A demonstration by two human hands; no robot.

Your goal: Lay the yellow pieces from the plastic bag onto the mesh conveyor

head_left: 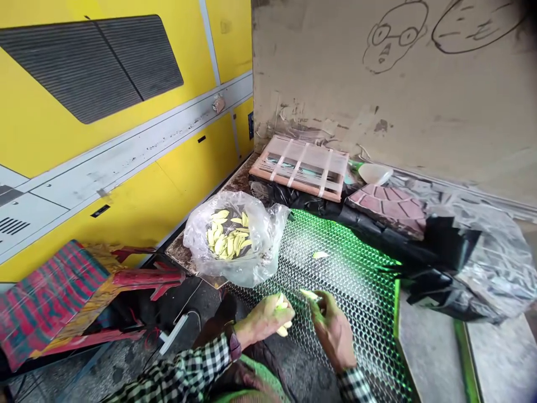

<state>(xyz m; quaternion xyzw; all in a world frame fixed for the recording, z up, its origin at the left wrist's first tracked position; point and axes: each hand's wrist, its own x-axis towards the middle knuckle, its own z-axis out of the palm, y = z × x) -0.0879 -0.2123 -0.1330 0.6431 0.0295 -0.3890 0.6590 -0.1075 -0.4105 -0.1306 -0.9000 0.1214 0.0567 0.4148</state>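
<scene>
My left hand point(263, 320) is curled around several pale yellow leaf-shaped pieces point(282, 316), and their tips show past the fingers. My right hand point(333, 331) pinches one similar piece point(309, 294) between its fingertips. Both hands are stained greenish and hover over a metal honeycomb mesh point(352, 291) lit green. One loose piece point(320, 255) lies on the mesh above them. To the left, a clear plastic bag point(268, 246) holds a heap of the same yellow pieces point(227, 235).
A yellow machine panel point(126, 168) rises on the left, and a stained wall point(335, 84) with marker doodles stands behind. A taped wooden frame point(302, 167), a pinkish segmented tile piece point(388, 204) and black plastic sheeting point(377, 238) lie beyond the mesh. Red wooden parts and striped cloth point(50, 299) sit lower left.
</scene>
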